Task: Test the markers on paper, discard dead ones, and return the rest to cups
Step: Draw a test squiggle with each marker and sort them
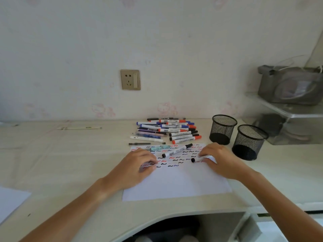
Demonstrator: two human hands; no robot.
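Note:
A white sheet of paper lies on the desk, its upper half covered with short black, red and blue squiggles. My left hand rests on the paper's left part, fingers loosely curled, holding nothing. My right hand grips a white marker with a black cap lying on the paper's right side. Another black-capped marker and a teal patterned pen lie on the sheet. A pile of markers sits behind it. Two black mesh cups stand at right.
A clear plastic shelf with a grey bag on top stands at the far right. A wall socket is on the wall behind. Another sheet's corner lies at the left edge. The desk's curved front edge runs below.

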